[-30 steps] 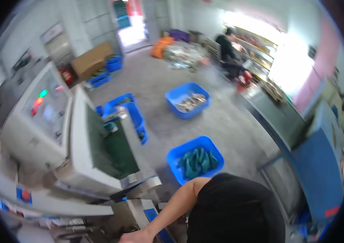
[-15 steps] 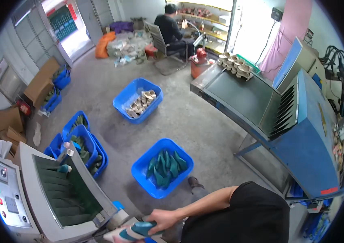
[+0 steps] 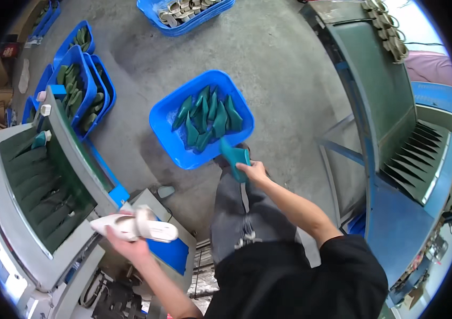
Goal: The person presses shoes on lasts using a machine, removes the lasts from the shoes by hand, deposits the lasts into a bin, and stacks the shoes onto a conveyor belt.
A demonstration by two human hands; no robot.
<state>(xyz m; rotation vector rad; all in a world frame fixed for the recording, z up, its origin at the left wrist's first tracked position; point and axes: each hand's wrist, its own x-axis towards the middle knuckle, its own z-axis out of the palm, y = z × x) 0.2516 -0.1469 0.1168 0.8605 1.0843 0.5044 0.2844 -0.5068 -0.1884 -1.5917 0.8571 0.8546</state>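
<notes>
I see the left hand (image 3: 130, 246), near left, fingers curled round a white shoe (image 3: 154, 229); the right hand (image 3: 254, 171) pinches a green shoe mould (image 3: 234, 158) near the blue tub (image 3: 161, 127).

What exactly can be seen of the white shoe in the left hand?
The white shoe has a pointed toe, a strap standing over its middle and an open back showing a pale insole with a small faint mark. It looks smooth and leather-like. Toe to the picture's left, it rests in the grip of the left hand, overlapping a blue panel in view. Its underside is unclear.
</notes>
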